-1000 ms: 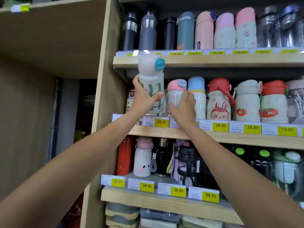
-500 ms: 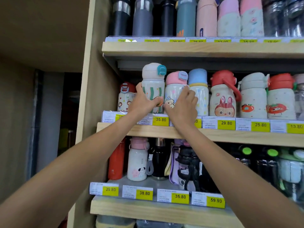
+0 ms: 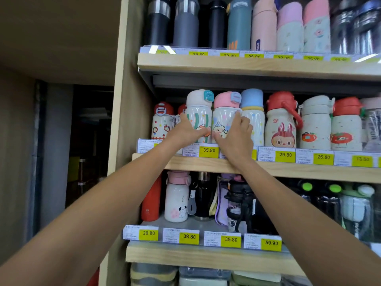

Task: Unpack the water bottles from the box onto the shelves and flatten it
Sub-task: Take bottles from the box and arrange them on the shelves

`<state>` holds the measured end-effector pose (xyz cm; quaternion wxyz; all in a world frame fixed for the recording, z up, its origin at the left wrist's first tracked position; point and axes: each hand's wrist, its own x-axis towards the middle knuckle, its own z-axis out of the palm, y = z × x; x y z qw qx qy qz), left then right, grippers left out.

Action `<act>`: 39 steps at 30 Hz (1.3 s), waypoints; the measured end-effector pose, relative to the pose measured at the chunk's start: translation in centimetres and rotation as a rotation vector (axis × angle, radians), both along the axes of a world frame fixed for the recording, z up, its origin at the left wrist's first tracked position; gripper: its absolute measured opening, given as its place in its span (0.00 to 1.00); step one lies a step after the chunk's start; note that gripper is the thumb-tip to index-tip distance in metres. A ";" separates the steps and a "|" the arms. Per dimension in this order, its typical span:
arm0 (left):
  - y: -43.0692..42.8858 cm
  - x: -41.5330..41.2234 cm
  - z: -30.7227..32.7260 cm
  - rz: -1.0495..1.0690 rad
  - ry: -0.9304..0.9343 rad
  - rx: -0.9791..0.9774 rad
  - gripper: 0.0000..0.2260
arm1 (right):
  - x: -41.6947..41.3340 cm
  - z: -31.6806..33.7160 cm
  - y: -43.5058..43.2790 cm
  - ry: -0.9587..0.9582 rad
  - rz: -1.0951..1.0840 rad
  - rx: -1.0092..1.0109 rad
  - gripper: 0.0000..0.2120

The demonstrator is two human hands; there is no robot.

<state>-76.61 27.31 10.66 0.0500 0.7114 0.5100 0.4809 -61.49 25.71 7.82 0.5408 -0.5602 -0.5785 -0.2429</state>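
Water bottles [image 3: 199, 116] on wooden shop shelves [image 3: 288, 171]

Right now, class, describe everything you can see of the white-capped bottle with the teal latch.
The white-capped bottle stands upright on the middle shelf. Glossy white body, green stripes, a cartoon print; domed white cap with a teal latch. The left hand grips its lower half; the pink-capped bottle stands close beside it, contact unclear.
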 end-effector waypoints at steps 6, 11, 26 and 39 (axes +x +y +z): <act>-3.0 1.1 -2.7 0.161 0.002 0.212 0.24 | 0.8 -1.3 -2.3 0.005 0.149 -0.062 0.23; -5.9 5.2 -7.2 0.004 -0.150 0.287 0.24 | 2.7 -5.5 -6.6 -0.034 0.226 -0.068 0.22; -15.7 30.5 -26.1 -0.629 -0.143 -0.345 0.16 | 27.8 -24.5 -20.3 0.295 -0.028 -0.342 0.10; -27.9 62.4 -45.4 -0.883 0.058 -0.893 0.15 | 57.5 -43.7 -36.5 0.711 -0.180 -0.883 0.06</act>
